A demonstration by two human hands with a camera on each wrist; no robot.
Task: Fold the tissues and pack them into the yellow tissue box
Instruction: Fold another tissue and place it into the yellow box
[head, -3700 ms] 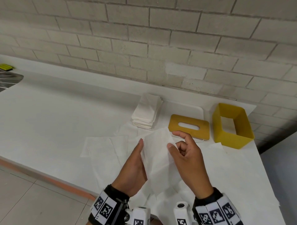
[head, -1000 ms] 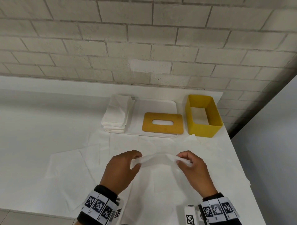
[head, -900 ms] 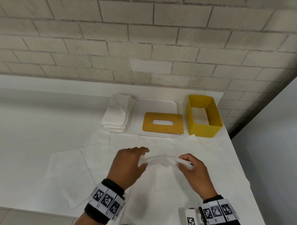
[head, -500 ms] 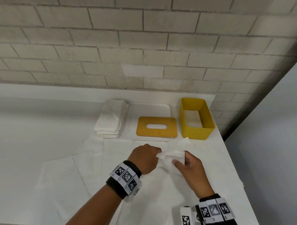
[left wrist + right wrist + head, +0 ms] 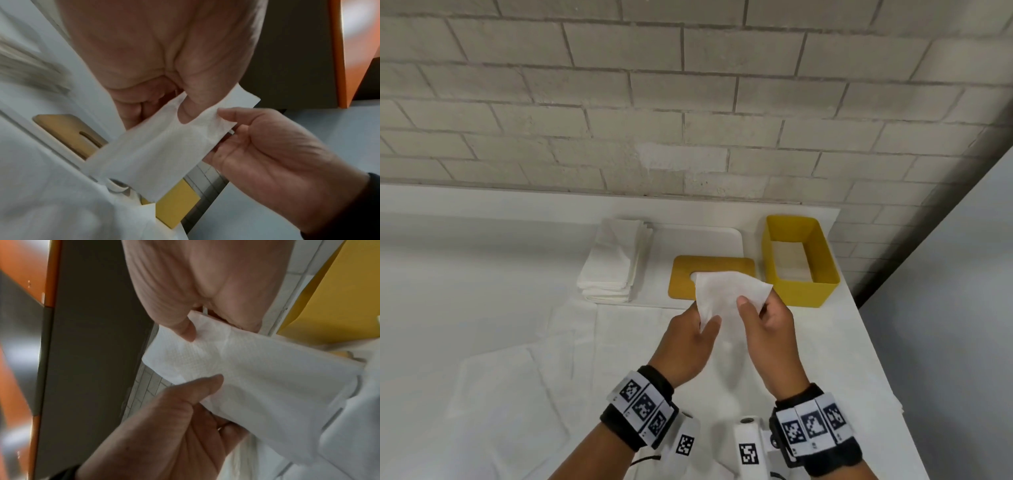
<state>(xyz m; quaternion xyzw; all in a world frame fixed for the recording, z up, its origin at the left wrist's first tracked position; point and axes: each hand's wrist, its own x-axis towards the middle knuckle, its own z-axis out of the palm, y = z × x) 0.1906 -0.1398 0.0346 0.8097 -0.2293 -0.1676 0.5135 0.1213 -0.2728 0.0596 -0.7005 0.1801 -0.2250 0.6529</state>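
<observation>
Both hands hold one folded white tissue (image 5: 726, 294) up above the counter, in front of the yellow lid (image 5: 681, 281). My left hand (image 5: 709, 322) pinches its lower left edge between thumb and fingers. My right hand (image 5: 748, 305) pinches its right side with the thumb on top. The left wrist view shows the tissue (image 5: 164, 146) stretched between the two thumbs, and the right wrist view shows the same tissue (image 5: 257, 366). The open yellow tissue box (image 5: 804, 291) stands at the back right, just beyond my right hand.
A stack of folded tissues (image 5: 613, 263) lies on the left end of a white tray (image 5: 705, 240) by the brick wall. Several flat unfolded tissues (image 5: 517, 377) cover the counter under and left of my hands. The counter's right edge (image 5: 876, 342) runs close to the box.
The hands brought the ends of the stretched tissue together into a smaller fold. They then lifted it up and forward toward the lid.
</observation>
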